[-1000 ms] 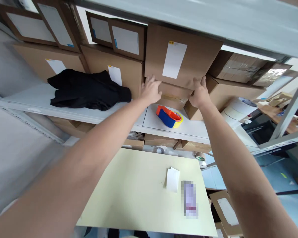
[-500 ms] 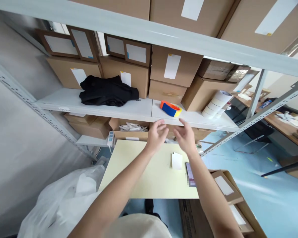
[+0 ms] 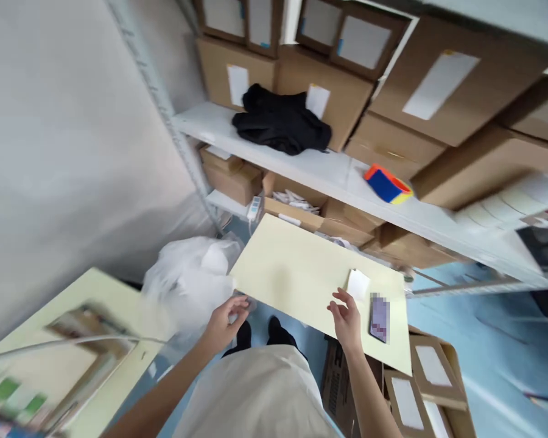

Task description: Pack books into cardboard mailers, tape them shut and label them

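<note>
Hands (image 3: 347, 322) have parted between white plastic (image 3: 187, 283) and phone (image 3: 379, 317).

A single camera, worn on the person's head, looked forward and steeply down. Nearest the lens, light clothing (image 3: 260, 395) filled the bottom middle, with dark shoes (image 3: 274, 330) just beyond it. The left hand (image 3: 227, 319) and right hand (image 3: 346, 319) came in from below, at middle range. Past them, the pale yellow tabletop (image 3: 296, 255) was seen from above, and farther off a white shelf (image 3: 301, 170) slanted downward to the right. A grey wall (image 3: 50, 121) closed off the upper left; blue floor (image 3: 497, 347) showed at lower right.
</note>
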`<state>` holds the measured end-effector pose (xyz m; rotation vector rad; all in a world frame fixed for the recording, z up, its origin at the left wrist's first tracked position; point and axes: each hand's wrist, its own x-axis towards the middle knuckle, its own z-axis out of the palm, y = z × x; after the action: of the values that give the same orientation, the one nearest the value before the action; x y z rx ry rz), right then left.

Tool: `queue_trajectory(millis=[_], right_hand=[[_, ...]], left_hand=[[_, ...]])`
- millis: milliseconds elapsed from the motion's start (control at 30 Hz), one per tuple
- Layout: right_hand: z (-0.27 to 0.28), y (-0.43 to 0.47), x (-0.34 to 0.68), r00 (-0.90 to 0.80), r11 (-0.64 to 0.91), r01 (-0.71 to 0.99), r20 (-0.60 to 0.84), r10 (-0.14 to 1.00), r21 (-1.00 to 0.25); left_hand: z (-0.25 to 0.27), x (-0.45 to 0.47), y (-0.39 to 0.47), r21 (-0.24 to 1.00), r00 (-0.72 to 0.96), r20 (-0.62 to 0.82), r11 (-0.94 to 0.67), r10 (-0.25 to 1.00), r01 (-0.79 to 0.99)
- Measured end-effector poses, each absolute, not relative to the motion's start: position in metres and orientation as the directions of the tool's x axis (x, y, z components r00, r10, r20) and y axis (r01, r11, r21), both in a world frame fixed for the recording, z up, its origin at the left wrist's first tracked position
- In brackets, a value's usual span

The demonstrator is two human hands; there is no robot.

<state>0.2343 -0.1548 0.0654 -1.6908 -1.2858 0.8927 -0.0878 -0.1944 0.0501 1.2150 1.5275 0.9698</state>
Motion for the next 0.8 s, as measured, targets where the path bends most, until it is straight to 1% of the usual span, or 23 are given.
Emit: queue_trajectory(millis=[67, 133, 167, 233, 300, 400, 467, 567, 700, 800], right_hand=[[0.057, -0.152, 0.228, 0.115, -0.129, 0.453, -0.086, 0.990, -0.882], [0.048, -0.146, 0.218, -0.034, -0.053, 0.510, -0.082, 0.996, -0.858], [0.044, -0.141, 0.212, -0.117, 0.006, 0.541, -0.069, 0.991, -0.841], [0.036, -0.130, 0.204, -0.305, 0.170, 0.592, -0.024, 0.952, -0.788], [0.029, -0.116, 0.198, -0.507, 0.370, 0.596, 0.024, 0.862, -0.713], [0.017, -0.091, 0.190, -0.743, 0.618, 0.506, 0.059, 0.666, -0.602], [0.009, -0.077, 0.181, -0.834, 0.714, 0.433, 0.057, 0.549, -0.550], [0.003, -0.064, 0.159, -0.915, 0.796, 0.322, 0.047, 0.401, -0.513], [0.004, -0.067, 0.121, -0.972, 0.844, 0.196, 0.015, 0.234, -0.499], [0.009, -0.079, 0.090, -0.989, 0.856, 0.128, 0.000, 0.148, -0.501]], left_hand=[[0.046, -0.092, -0.214, 0.929, -0.187, -0.265, 0.303, 0.946, 0.213], [0.043, -0.089, -0.228, 0.914, -0.311, -0.325, 0.381, 0.893, 0.139], [0.042, -0.086, -0.233, 0.909, -0.370, -0.348, 0.407, 0.862, 0.094], [0.040, -0.075, -0.243, 0.897, -0.464, -0.389, 0.443, 0.796, 0.008], [0.039, -0.060, -0.251, 0.885, -0.535, -0.418, 0.462, 0.734, -0.059], [0.038, -0.042, -0.265, 0.886, -0.636, -0.412, 0.451, 0.653, -0.111], [0.038, -0.037, -0.277, 0.888, -0.702, -0.391, 0.443, 0.594, -0.120], [0.039, -0.040, -0.299, 0.879, -0.786, -0.378, 0.456, 0.490, -0.138], [0.038, -0.045, -0.330, 0.869, -0.857, -0.378, 0.453, 0.349, -0.199], [0.032, -0.047, -0.347, 0.864, -0.884, -0.382, 0.445, 0.272, -0.236]])
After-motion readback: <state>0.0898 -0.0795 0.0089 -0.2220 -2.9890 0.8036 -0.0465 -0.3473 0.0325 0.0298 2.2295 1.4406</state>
